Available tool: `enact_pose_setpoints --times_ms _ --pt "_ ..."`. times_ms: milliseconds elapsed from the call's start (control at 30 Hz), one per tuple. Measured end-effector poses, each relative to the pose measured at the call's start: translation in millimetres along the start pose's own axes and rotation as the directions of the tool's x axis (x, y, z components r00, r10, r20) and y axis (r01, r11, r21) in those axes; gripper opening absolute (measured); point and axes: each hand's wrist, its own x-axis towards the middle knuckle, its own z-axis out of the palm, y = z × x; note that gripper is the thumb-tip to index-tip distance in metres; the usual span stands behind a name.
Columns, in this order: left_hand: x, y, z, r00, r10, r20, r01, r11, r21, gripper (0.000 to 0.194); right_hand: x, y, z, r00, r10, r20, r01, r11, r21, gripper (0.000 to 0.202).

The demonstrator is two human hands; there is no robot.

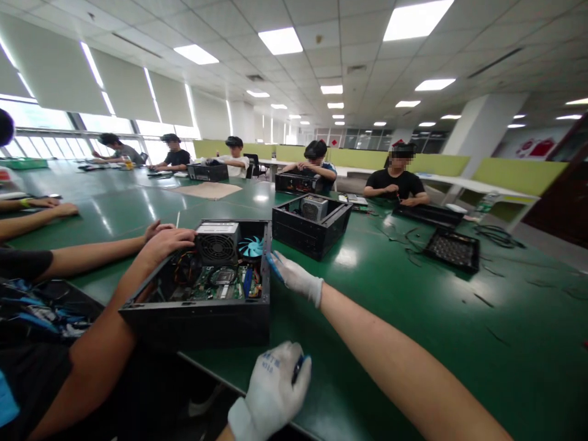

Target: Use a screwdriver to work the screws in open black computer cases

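A black computer case [197, 315] lies with its open side up on the green table, showing a motherboard, a grey power supply and a light-blue fan. My right hand [298, 277], in a white glove with blue fingertips, has its fingers stretched out against the case's right wall. Closer to me, at the table's front edge, my left hand [278, 383] is gloved too and curled closed. Something small and dark shows between its thumb and fingers, too hidden to name. A co-worker's bare hand [169, 242] rests on the case's far left rim.
Just behind stands a second open computer case [312, 229] with a power supply inside. On the right lie a black tray-like part [452, 250], a coil of black cable [498, 236] and loose wires. Several people sit around the table with more cases; a brown sheet [209, 190] lies farther back.
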Motion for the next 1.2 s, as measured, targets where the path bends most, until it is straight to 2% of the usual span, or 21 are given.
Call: enact_pose_setpoints --times_ms 67,200,300,400,533,700,800,900,1100,1200 --pt "-5.9 -9.8 9.5 0.997 -0.067 0.041 0.068 0.998 -0.008 0.014 13.2 6.9 -13.7 0.999 0.027 0.039 -0.020 0.984 -0.176 0.064" --pt "-0.9 -21.0 6.3 0.990 -0.123 0.073 0.125 0.992 -0.018 0.012 45.6 29.9 -64.9 0.994 0.111 -0.003 -0.098 0.867 -0.489 0.069" --pt "-0.5 -16.1 4.7 0.992 -0.115 0.049 0.115 0.993 0.002 0.012 72.4 54.6 -103.7 0.976 0.211 -0.054 -0.197 0.745 -0.638 0.070" --pt "-2.3 -12.8 7.3 0.992 -0.127 0.025 0.126 0.992 0.024 0.013 91.3 78.3 -128.1 0.948 0.306 -0.081 -0.270 0.647 -0.713 0.073" --pt "-3.9 -15.4 10.7 0.990 -0.136 0.036 0.135 0.991 0.020 0.012 102.0 94.6 -134.8 0.919 0.380 -0.106 -0.322 0.567 -0.758 0.069" --pt "-5.3 -17.1 12.5 0.991 -0.133 0.023 0.132 0.991 0.018 0.011 97.7 90.9 -126.5 0.920 0.365 -0.144 -0.331 0.523 -0.785 0.065" --pt "-5.0 -17.2 13.0 0.991 -0.132 0.020 0.131 0.991 0.012 0.010 81.4 82.6 -125.5 0.936 0.325 -0.133 -0.295 0.523 -0.800 0.062" --pt "-3.5 -17.2 11.7 0.987 -0.144 0.069 0.143 0.990 0.016 0.013 49.8 69.0 -127.7 0.956 0.272 -0.106 -0.241 0.531 -0.812 0.059" --pt "-3.0 -19.8 11.0 0.982 -0.157 0.105 0.157 0.988 0.003 0.015 -53.8 24.6 -129.8 0.990 0.138 -0.032 -0.104 0.554 -0.826 0.050" --pt "-5.2 -21.6 11.4 0.984 -0.149 0.097 0.153 0.988 -0.029 0.015 -113.1 -2.2 -129.9 1.000 -0.009 0.011 0.014 0.591 -0.806 0.045"
